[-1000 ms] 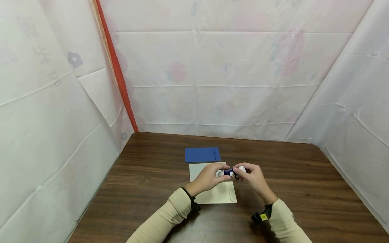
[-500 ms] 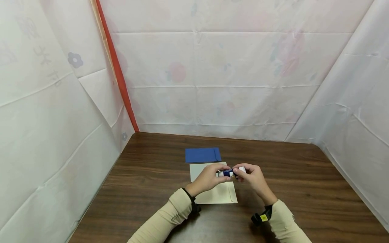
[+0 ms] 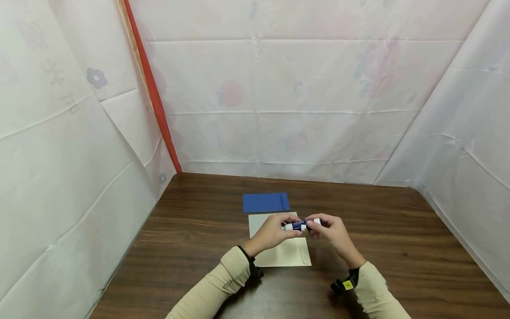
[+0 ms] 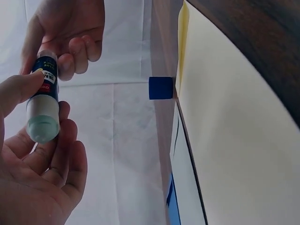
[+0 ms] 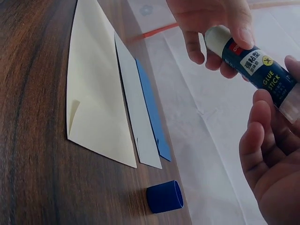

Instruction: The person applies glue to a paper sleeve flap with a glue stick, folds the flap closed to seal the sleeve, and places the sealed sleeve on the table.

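Note:
In the head view, both hands meet over the envelopes around a dark blue and white glue stick (image 3: 299, 226). My left hand (image 3: 272, 233) pinches one end between thumb and fingers, and my right hand (image 3: 334, 231) grips the other. From the left wrist, the glue stick (image 4: 43, 107) points a pale, rounded end at the camera. "GLUE STICK" lettering faces the right wrist camera, where the barrel (image 5: 259, 65) ends in a clear part by the right fingers. A loose blue cap (image 5: 165, 197) sits on the table beyond the envelopes' flap ends.
A cream envelope (image 3: 284, 257) lies nearest on the brown wood table (image 3: 179, 239). Behind it are a pale grey envelope (image 3: 256, 223), partly hidden by the left hand, and a small blue envelope (image 3: 262, 203). White printed sheets (image 3: 255, 88) wall in the table.
The glue stick has tilted slightly to lie more level between the hands. Both hands stay almost in place, and the envelopes are unmoved.

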A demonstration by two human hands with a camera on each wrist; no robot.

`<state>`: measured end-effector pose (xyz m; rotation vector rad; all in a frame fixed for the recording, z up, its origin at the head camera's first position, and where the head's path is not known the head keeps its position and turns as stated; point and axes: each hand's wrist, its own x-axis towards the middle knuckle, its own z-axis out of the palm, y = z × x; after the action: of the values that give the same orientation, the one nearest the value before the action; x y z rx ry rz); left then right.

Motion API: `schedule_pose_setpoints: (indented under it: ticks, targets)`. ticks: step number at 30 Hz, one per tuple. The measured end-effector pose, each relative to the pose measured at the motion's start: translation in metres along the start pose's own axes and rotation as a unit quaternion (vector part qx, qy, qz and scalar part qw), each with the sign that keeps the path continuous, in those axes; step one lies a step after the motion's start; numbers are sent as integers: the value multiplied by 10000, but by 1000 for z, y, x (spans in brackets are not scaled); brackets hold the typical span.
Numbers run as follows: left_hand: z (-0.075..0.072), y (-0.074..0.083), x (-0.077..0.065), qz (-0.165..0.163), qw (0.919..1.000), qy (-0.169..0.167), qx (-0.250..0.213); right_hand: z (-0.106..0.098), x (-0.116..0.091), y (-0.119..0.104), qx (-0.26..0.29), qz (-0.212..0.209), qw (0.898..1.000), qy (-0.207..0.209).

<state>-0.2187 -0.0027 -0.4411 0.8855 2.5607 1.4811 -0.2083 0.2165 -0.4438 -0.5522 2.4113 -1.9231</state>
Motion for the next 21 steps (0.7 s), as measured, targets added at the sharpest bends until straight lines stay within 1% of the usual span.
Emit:
schedule_pose_setpoints:
  ticks: [4,10,14,17,21]
  targets:
    - [-3,0,0,-75,9999,75,-128,-2,-1,1,89,-40,10000,8]
    - [-5,3,-1,-306,9973,218,-627,-5,-3,-1,211,-61,9998,-32]
    - [-15,26,-8,-372,9949,277,-899,-7,-3,-2,175,-98,9998,-92]
    - [-23,46,-13,-361,9942,289,-973,-9,-4,0,207,-137,9995,-186]
    - [-24,48,-14,-351,9933,319,-1056,-10,-5,2,265,-146,9990,-333]
